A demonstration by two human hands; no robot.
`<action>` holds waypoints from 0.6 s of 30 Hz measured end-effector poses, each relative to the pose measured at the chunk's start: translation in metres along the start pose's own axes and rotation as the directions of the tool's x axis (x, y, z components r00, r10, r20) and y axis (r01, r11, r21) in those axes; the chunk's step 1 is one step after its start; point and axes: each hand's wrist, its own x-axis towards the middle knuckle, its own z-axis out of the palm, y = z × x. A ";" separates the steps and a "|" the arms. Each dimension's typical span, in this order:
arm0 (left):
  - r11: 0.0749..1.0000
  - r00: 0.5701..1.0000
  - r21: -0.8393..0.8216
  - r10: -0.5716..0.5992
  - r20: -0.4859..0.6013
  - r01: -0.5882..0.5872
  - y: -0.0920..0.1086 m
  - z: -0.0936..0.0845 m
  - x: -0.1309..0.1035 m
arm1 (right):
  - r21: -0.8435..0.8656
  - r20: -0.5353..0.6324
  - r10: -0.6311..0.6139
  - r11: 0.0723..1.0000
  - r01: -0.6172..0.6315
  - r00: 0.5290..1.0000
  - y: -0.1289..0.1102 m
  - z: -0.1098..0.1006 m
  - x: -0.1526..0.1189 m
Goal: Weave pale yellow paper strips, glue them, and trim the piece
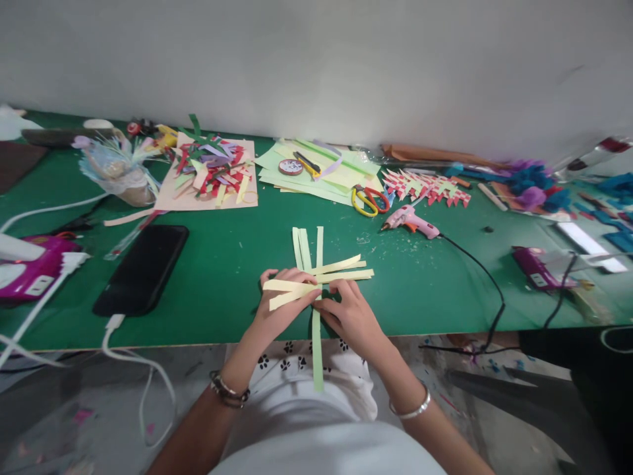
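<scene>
At the front of the green table, both hands meet over crossed paper strips. Pale green strips point(319, 245) point away from me and one hangs over the table edge toward my lap. Cream strips point(341, 266) cross them sideways, with two ends lying over the back of my left hand point(281, 297). That hand has its fingers closed around the crossing from the left. My right hand point(352, 313) pinches the strips at the crossing from the right, fingers bent and thumb near the left one. The exact fold between the fingertips is hidden.
A black phone point(143, 270) charges at left. A pink glue gun point(411, 221) with a trailing cord and scissors point(368, 200) lie ahead to the right. Behind are green paper sheets point(277, 161), a pile of cut strips point(217, 168) and a red-and-white woven paper piece point(428, 187).
</scene>
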 end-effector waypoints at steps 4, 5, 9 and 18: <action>0.999 0.998 -0.001 0.054 0.030 -0.054 -0.003 -0.002 0.000 | -0.133 0.000 -0.045 0.990 0.045 0.999 -0.003 0.000 -0.001; 0.998 0.997 -0.002 0.068 0.040 -0.068 -0.004 -0.003 -0.001 | -0.157 0.002 -0.065 0.986 0.064 0.998 -0.003 0.001 -0.001; 0.997 0.993 -0.011 0.075 0.090 -0.074 -0.008 -0.006 0.000 | -0.195 0.016 -0.111 0.974 0.112 0.994 -0.005 0.004 -0.003; 0.995 0.994 0.009 0.101 0.044 -0.102 -0.012 -0.005 0.000 | -0.132 0.105 -0.124 0.982 0.137 0.987 0.001 0.004 -0.003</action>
